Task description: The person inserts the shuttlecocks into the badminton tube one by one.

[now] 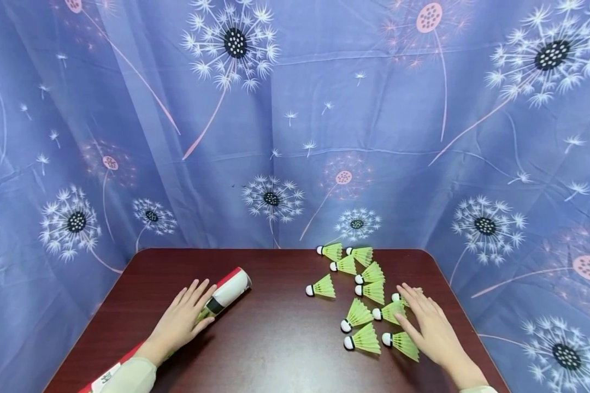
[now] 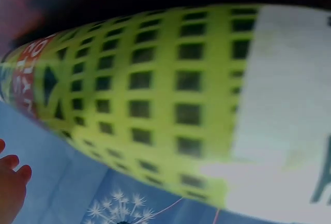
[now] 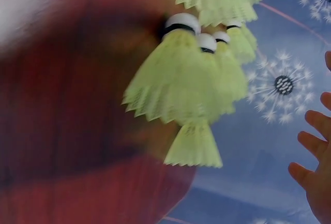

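A long shuttlecock tube (image 1: 232, 290), red and white at its visible end, lies diagonally on the left part of the table. Over its middle is my left hand (image 1: 182, 322), fingers straight; whether it touches the tube I cannot tell. The tube's green checked side (image 2: 150, 89) fills the left wrist view. On the right, several yellow-green shuttlecocks (image 1: 366, 338) with white heads lie loosely scattered. My right hand (image 1: 432, 330) is spread beside and partly over the nearest ones, holding nothing. Its fingertips hide part of a shuttlecock (image 1: 397, 297). Shuttlecock skirts (image 3: 178, 87) also show in the right wrist view.
The dark red-brown table (image 1: 280, 327) has rounded far corners. A blue curtain (image 1: 300, 125) with dandelion prints hangs right behind it and along both sides. One shuttlecock (image 1: 321, 287) lies apart, left of the others.
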Demonstrator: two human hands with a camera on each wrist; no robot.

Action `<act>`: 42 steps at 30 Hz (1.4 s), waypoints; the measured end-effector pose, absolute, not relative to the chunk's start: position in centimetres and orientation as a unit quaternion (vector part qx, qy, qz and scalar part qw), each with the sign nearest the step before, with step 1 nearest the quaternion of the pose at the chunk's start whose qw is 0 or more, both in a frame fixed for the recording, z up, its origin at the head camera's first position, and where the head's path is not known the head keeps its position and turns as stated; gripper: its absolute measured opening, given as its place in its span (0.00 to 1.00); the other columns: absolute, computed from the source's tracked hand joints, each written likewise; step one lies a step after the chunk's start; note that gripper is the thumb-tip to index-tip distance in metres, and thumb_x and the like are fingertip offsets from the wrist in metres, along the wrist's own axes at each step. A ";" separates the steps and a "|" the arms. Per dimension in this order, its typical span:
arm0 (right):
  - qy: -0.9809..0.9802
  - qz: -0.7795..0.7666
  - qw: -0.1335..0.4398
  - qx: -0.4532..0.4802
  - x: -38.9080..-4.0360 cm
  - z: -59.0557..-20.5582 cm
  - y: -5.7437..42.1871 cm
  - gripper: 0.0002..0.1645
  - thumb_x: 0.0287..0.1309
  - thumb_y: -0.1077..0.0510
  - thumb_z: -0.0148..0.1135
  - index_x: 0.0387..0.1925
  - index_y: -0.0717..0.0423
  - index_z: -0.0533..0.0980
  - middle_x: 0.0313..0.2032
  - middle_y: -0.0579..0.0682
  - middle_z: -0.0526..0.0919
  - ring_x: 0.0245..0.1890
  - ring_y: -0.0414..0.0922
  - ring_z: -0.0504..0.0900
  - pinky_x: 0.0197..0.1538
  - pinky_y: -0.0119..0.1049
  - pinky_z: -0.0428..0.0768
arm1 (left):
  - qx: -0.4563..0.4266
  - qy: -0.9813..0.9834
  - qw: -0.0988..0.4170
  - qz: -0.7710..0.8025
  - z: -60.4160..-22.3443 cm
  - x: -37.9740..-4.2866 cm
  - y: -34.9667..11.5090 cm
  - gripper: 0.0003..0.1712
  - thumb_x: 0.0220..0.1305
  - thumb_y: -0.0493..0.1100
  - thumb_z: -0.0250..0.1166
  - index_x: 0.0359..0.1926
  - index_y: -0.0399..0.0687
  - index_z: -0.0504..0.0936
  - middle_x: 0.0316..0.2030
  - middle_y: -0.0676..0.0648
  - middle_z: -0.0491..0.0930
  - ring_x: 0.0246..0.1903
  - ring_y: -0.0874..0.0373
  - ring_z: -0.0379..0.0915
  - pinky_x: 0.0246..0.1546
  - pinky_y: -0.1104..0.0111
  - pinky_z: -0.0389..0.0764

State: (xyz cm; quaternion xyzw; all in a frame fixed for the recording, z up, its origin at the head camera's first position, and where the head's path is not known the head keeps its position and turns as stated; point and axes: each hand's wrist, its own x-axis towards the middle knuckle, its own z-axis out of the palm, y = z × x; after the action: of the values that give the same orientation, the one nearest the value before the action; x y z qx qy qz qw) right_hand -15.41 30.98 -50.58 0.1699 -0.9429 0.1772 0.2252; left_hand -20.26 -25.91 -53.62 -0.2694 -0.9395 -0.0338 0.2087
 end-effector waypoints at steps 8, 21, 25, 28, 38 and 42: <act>-0.943 0.193 0.228 0.145 -15.6 -52.3 33.1 0.35 0.59 0.54 0.65 0.66 0.57 0.67 0.60 0.65 0.73 0.58 0.66 0.70 0.53 0.62 0.66 | -0.263 -0.942 0.202 -0.042 -54.4 -19.8 -26.8 0.43 0.54 0.52 0.71 0.67 0.41 0.67 0.65 0.38 0.66 0.64 0.37 0.60 0.59 0.46 0.65; -0.956 0.234 0.160 0.075 -17.4 -54.7 36.5 0.35 0.67 0.50 0.56 0.67 0.66 0.61 0.61 0.71 0.66 0.58 0.71 0.65 0.53 0.66 0.65 | -0.291 -0.928 0.225 -0.053 -55.7 -19.9 -27.1 0.43 0.51 0.50 0.73 0.67 0.41 0.68 0.65 0.37 0.66 0.62 0.36 0.63 0.57 0.48 0.65; -0.957 0.246 0.142 0.055 -18.1 -54.9 37.0 0.34 0.68 0.51 0.54 0.66 0.70 0.61 0.61 0.74 0.65 0.58 0.73 0.64 0.54 0.68 0.64 | -0.301 -0.924 0.229 -0.055 -55.9 -20.1 -27.2 0.43 0.50 0.49 0.73 0.66 0.40 0.69 0.64 0.36 0.68 0.60 0.35 0.65 0.55 0.45 0.68; -0.955 0.255 0.142 0.047 -18.5 -55.0 37.1 0.33 0.68 0.52 0.53 0.65 0.71 0.62 0.60 0.74 0.66 0.58 0.73 0.64 0.54 0.67 0.64 | -0.305 -0.923 0.230 -0.055 -56.1 -20.1 -27.3 0.43 0.49 0.49 0.73 0.65 0.40 0.69 0.63 0.35 0.69 0.59 0.34 0.67 0.53 0.44 0.70; -0.942 0.259 0.211 0.023 -19.5 -55.6 36.7 0.21 0.61 0.62 0.61 0.53 0.71 0.74 0.46 0.71 0.80 0.45 0.69 0.78 0.44 0.63 0.74 | -0.310 -0.921 0.226 -0.058 -56.8 -20.0 -27.5 0.40 0.52 0.47 0.72 0.65 0.40 0.70 0.63 0.35 0.69 0.59 0.35 0.68 0.53 0.46 0.72; -0.936 0.260 0.238 0.005 -19.8 -55.7 36.6 0.16 0.56 0.66 0.65 0.45 0.71 0.78 0.35 0.65 0.84 0.35 0.62 0.83 0.36 0.55 0.79 | -0.319 -0.916 0.236 -0.056 -56.8 -20.0 -27.5 0.40 0.50 0.45 0.72 0.64 0.38 0.71 0.62 0.33 0.69 0.58 0.35 0.69 0.51 0.46 0.74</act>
State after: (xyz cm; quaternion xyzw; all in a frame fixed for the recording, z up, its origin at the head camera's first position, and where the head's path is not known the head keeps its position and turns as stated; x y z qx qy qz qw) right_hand -19.84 36.55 -55.70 0.0052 -0.9357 0.2604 0.2378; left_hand -20.01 -27.52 -56.78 -0.3189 -0.9162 -0.0564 0.2359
